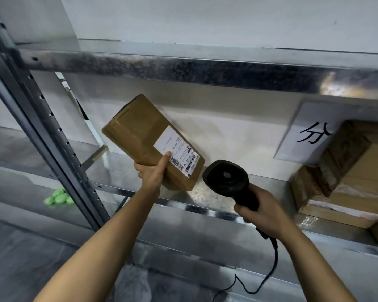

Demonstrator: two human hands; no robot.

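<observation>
parcel [144, 136] of brown cardboard is held tilted over the metal shelf [275, 188], its long side leaning up to the left and its lower end close to the shelf; whether it touches there cannot be told. left grip [154, 173] holds the parcel from below at its near edge, thumb pressed on the white label [177, 149] beside the barcodes. right grip [262, 214] is wrapped around the handle of a black scanner [226, 177], whose head is just beside the parcel's lower right corner. a black cable [273, 264] hangs from the handle. stacked boxes [347, 171] stand on the shelf at the right, partly covering a paper sign [310, 131]. green pieces [58, 198] lie on a neighbouring shelf at the left.
</observation>
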